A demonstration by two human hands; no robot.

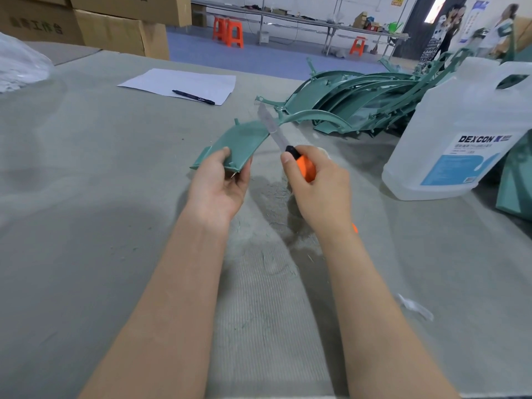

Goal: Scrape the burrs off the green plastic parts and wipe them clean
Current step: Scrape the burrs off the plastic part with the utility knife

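Note:
My left hand [218,182] grips the near end of a curved green plastic part [241,139] and holds it above the table. An orange-handled utility knife [305,167] is gripped in my right hand [319,191]. Its long blade [269,122] points up and away, with the edge lying against the right side of the held part. A pile of several more green parts [354,102] lies behind, to the right. Fine shavings [273,197] are scattered on the mat below my hands.
A large clear DEXCON jug [460,139] stands at the right, with another green piece [515,191] behind it. A sheet of paper [178,83] with a pen [193,97] lies farther back. Cardboard boxes [115,27] stand at the far left. People stand in the far right background.

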